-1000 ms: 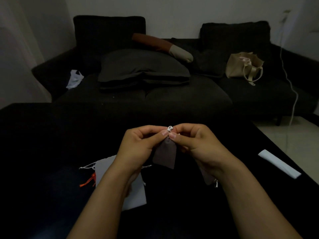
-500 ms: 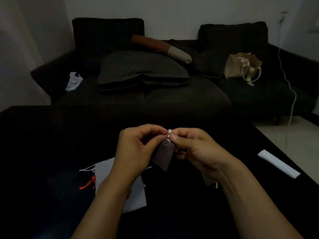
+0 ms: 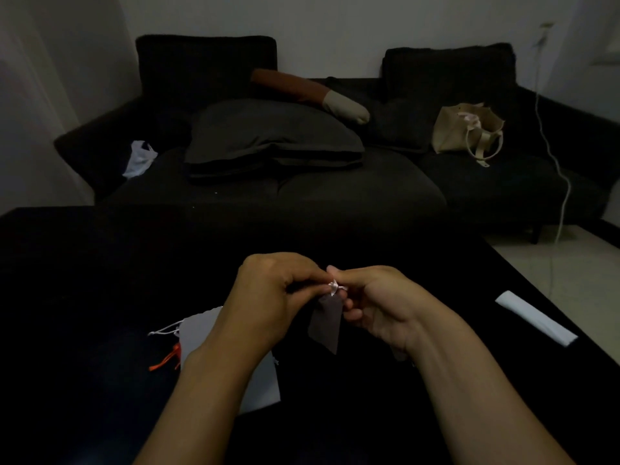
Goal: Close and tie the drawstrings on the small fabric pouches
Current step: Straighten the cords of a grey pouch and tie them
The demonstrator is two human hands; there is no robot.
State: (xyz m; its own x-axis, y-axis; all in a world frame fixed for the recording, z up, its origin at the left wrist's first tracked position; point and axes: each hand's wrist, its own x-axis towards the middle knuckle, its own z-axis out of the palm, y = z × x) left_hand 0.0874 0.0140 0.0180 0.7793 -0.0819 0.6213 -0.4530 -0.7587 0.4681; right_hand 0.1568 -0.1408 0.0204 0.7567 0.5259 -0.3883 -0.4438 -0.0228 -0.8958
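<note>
A small dark purple-grey pouch (image 3: 326,325) hangs above the black table (image 3: 84,280), its gathered neck bound by a pale drawstring (image 3: 334,286). My left hand (image 3: 268,303) pinches the string from the left and my right hand (image 3: 379,305) pinches it from the right, fingertips almost touching. A larger pale grey pouch (image 3: 201,333) with a white string (image 3: 164,330) lies flat under my left forearm. An orange cord (image 3: 166,360) pokes out beside it.
A white folded strip (image 3: 535,318) lies near the table's right edge. Behind the table stands a dark sofa (image 3: 335,193) with a grey cushion (image 3: 271,135), a beige handbag (image 3: 466,130) and a white plastic bag (image 3: 139,159). A white cable (image 3: 553,156) hangs at right.
Both hands have dropped a little toward the table with the small pouch. The fingers have shifted on the drawstring, and the pouch now hangs tilted to the left.
</note>
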